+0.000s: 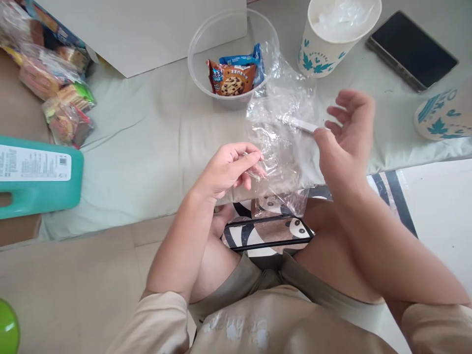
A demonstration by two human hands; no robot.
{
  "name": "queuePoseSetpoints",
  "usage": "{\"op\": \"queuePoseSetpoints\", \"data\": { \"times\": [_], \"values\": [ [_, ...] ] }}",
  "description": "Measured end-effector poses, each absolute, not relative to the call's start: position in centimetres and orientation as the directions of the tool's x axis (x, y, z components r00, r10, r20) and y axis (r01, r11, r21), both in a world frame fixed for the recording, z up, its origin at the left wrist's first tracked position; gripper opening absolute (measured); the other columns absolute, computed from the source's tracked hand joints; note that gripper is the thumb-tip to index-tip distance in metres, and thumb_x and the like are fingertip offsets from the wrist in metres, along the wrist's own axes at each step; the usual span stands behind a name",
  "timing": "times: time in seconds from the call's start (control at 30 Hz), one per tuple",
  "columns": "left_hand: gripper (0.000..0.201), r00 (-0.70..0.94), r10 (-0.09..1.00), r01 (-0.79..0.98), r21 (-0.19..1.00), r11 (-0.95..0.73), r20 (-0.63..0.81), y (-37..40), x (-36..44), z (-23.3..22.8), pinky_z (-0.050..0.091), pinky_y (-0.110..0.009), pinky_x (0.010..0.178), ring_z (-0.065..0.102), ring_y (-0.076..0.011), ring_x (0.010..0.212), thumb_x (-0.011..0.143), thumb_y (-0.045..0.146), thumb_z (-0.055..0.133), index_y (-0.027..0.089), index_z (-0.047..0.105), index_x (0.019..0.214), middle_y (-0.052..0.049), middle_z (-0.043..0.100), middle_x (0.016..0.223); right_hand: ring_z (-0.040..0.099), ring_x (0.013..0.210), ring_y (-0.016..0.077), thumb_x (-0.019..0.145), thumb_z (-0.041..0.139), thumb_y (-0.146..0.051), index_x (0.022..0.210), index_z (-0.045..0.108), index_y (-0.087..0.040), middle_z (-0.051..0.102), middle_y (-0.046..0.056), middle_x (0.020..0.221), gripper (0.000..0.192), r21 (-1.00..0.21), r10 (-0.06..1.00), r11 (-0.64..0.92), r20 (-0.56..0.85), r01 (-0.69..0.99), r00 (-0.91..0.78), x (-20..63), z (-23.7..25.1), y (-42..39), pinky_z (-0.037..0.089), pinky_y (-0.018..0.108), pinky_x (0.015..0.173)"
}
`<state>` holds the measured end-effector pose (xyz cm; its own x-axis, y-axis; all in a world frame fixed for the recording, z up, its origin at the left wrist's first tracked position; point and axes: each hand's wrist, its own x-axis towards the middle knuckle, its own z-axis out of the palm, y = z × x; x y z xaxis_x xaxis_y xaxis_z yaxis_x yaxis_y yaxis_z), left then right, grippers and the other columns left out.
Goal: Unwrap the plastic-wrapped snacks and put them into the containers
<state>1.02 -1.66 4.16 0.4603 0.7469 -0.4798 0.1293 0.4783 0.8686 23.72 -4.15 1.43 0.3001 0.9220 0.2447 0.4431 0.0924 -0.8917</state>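
A crumpled clear plastic bag point(280, 147) hangs over the front edge of the cloth-covered surface. My left hand point(236, 167) has its thumb and index finger pinched on the bag's left side, the other fingers curled below. On the right, my right hand point(348, 135) is raised at the bag's upper right, its outer fingers loosely bent and slightly blurred. A narrow white strip point(300, 124) runs from its thumb leftward over the bag; whether it belongs to the bag I cannot tell. Just behind, a clear round bowl point(195, 61) holds a brown cookie packet point(236, 79) and blue packets point(258, 61).
Two paper cups with teal leaves, one upright point(317, 54) with clear plastic inside, another point(444, 118) at the right edge, flank a dark phone point(413, 49). Left lie wrapped snacks point(70, 93) and a teal jug point(73, 182). A panda-patterned tray or box point(265, 233) sits between my legs.
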Motion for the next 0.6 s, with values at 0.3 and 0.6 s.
{"op": "queuePoseSetpoints", "data": {
  "times": [0.3,0.6],
  "values": [
    [0.021,0.390,0.753,0.105,0.838,0.535,-0.529,-1.8,2.5,4.1,0.042,-0.017,0.046,0.063,-0.0080,0.051,0.087,0.018,0.060,0.019,0.071,0.104,0.001,0.073,0.069,0.064,0.114,0.0363,0.080,0.076,-0.051,0.132,0.058,-0.025,0.067,0.014,0.121,0.061,-0.775,0.960,0.278,0.208,0.568,-0.187,21.0,3.1,-6.4,0.053,0.057,0.103],
    [0.033,0.417,0.763,0.028,0.847,0.532,-0.493,-1.7,2.4,3.4,0.057,-0.024,0.065,0.071,-0.0119,0.064,0.083,0.021,0.068,0.019,0.070,0.116,-0.002,0.079,0.087,0.035,0.155,0.0441,0.082,0.073,-0.051,0.163,0.025,-0.027,0.035,0.017,0.168,0.097,-0.751,0.932,0.337,0.180,0.568,-0.315,19.9,1.0,-7.1,0.042,0.066,0.117]
  ]
}}
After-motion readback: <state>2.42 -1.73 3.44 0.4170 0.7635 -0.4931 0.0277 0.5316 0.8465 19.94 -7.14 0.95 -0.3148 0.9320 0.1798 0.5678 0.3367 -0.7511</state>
